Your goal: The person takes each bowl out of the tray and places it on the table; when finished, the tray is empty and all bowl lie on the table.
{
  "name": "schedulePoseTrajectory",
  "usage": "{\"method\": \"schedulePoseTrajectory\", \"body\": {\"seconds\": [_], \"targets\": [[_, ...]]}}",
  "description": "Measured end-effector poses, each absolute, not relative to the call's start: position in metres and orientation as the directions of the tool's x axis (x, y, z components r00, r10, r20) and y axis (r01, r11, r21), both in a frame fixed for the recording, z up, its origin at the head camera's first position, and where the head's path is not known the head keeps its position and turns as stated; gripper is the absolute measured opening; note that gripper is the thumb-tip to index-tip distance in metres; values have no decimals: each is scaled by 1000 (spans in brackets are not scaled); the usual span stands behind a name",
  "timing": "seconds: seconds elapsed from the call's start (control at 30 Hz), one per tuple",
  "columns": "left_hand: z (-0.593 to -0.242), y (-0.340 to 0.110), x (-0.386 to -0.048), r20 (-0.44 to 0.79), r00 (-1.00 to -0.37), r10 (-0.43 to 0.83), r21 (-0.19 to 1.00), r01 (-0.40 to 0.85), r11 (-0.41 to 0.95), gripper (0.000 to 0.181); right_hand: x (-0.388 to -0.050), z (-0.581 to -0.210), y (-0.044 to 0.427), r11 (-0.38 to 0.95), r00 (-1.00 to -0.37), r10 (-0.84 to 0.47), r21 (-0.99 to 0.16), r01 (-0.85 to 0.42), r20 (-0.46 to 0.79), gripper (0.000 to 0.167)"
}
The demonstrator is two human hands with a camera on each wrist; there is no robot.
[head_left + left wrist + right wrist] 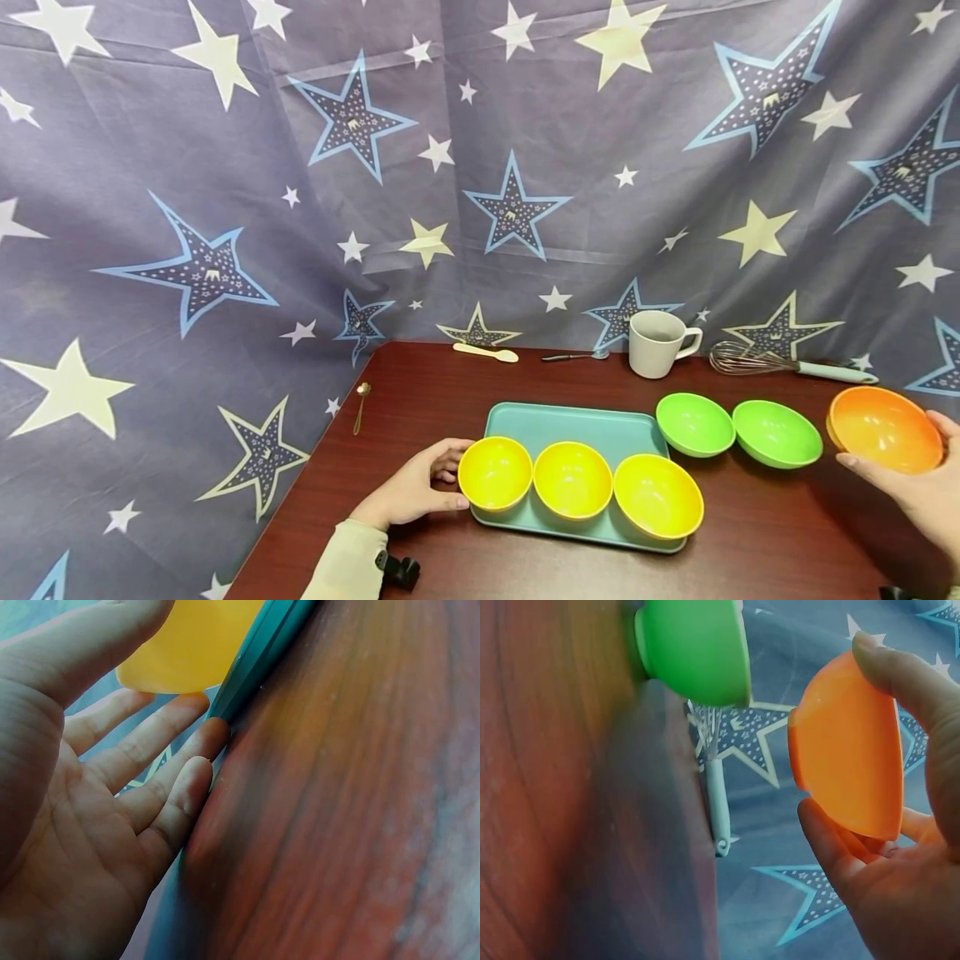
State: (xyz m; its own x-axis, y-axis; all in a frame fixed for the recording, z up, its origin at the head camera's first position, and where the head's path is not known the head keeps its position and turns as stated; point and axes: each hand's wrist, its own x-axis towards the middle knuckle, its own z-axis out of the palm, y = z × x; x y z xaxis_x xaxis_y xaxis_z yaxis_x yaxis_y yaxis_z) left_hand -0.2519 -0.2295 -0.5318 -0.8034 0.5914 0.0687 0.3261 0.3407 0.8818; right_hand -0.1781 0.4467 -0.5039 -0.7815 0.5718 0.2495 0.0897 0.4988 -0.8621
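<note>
- Well, the right hand [921, 492] is far out to the right of the tray [570, 418], its grip pinching an orange bowl [885, 429] between thumb and fingers — the bowl is raised clear of the counter [772, 533], mouth up.
- The left hand [420, 483] is at the tray's left edge, fingertips and thumb by the side of the nearest yellow bowl [495, 473]; its grip is spread, with the fingers loosely extended.
- On the tray, that bowl stands in a row with a second yellow bowl [573, 480] and a third yellow bowl [658, 497], the last reaching past the tray's right edge.
- Just right of the tray are one green bowl [695, 425] and, farther out, another green bowl [777, 433].
- Behind the tray lie a cream spoon [487, 353] and a small dark-handled spoon [573, 357].
- Behind its right end stands a mug [655, 345]; a whisk [795, 364] lies farther right.
- Left of the tray is a gold spoon [360, 410] — well apart from it.
- Beyond everything hangs a starry cloth [450, 200].
</note>
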Motion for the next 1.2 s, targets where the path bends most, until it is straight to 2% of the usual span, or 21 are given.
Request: {"method": "schedulePoseTrajectory", "body": {"seconds": [0.2, 0.53, 0.77, 1.2], "targets": [[-531, -229, -252, 65, -804, 592, 882, 324, 343, 75, -179, -510, 453, 516, -792, 580, -838, 177, 190, 116], [-533, -230, -252, 70, -805, 590, 882, 326, 340, 75, -179, -521, 462, 557, -826, 530, -813, 168, 193, 117], [-532, -230, -252, 67, -801, 595, 883, 326, 339, 74, -179, -521, 460, 569, -837, 533, -785, 245, 125, 119], [-532, -230, -252, 63, -802, 593, 884, 321, 341, 74, -181, -527, 465, 579, -851, 515, -775, 253, 106, 118]]}}
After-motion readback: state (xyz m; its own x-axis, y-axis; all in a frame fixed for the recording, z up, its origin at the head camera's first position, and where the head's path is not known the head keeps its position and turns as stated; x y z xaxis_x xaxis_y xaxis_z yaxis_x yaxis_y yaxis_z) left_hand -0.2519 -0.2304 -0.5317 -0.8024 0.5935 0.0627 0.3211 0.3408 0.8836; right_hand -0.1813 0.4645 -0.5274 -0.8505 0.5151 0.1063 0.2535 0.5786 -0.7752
